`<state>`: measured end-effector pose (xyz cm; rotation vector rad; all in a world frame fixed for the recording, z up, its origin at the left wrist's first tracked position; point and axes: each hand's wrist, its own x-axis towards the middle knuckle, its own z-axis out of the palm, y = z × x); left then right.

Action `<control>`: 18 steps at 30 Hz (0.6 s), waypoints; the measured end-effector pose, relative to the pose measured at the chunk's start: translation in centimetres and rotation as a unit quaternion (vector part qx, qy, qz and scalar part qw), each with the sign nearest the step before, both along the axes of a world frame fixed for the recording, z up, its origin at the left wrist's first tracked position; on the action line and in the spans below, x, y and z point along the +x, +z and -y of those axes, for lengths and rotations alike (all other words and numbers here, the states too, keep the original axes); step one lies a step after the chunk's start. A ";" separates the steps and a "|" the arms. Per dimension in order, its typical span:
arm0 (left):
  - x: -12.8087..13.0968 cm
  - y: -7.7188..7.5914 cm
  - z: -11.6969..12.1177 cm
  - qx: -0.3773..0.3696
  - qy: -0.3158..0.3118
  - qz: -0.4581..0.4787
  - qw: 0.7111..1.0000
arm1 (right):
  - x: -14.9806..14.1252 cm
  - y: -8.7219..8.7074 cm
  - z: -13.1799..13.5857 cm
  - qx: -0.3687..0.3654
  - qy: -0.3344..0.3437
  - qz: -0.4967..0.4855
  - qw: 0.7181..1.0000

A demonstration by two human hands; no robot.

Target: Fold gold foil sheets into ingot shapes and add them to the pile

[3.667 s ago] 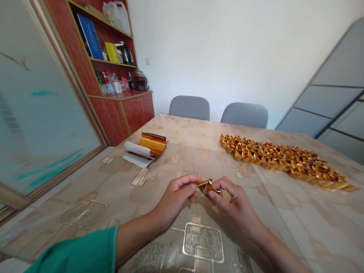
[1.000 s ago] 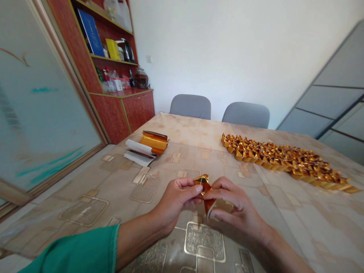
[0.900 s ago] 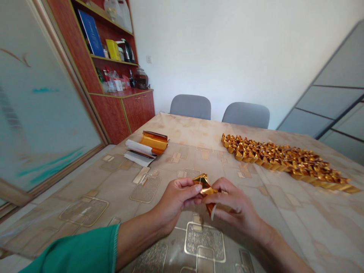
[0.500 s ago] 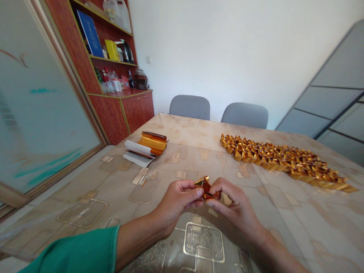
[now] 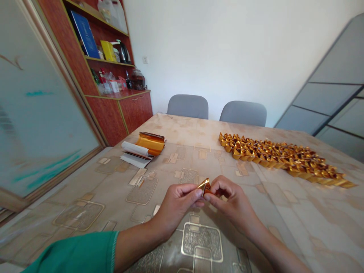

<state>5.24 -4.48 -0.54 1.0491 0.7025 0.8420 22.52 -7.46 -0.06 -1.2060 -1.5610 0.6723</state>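
Observation:
A small piece of folded gold foil paper (image 5: 204, 185) is held above the table between both hands. My left hand (image 5: 182, 197) pinches its left side, thumb on top and fingers beneath. On the other side, my right hand (image 5: 227, 195) grips it between thumb and curled forefinger. One pointed golden corner sticks up between the hands; the lower part is hidden by fingers. Further off to the left lies a stack of gold foil sheets (image 5: 150, 142), curled, with white backs showing. At the right, many folded gold foil pieces (image 5: 267, 151) stand packed together in rows.
A patterned cover lies over the table (image 5: 176, 129). Two grey chairs (image 5: 187, 106) stand at its far edge. Behind on the left is a red-brown cabinet (image 5: 136, 113) with shelves of household items, beside a frosted glass door (image 5: 42, 94).
The foil piece has been turned and pressed narrower between my fingers, so less of it shows now. My hands stay in about the same place. The view has shifted slightly.

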 end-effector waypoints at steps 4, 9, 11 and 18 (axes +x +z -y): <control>0.1 -0.1 0.0 0.009 0.001 -0.016 1.000 | 0.2 0.3 0.0 0.018 0.014 -0.002 1.000; 0.2 0.0 0.1 -0.011 0.007 -0.004 1.000 | 0.2 0.5 0.1 0.030 -0.002 0.037 0.999; 0.2 0.1 0.1 -0.024 0.014 0.007 1.000 | 0.2 0.5 0.1 0.029 0.003 0.032 0.999; 0.1 0.0 0.2 0.016 0.001 0.004 1.000 | 0.2 0.7 0.1 0.014 0.019 0.026 0.999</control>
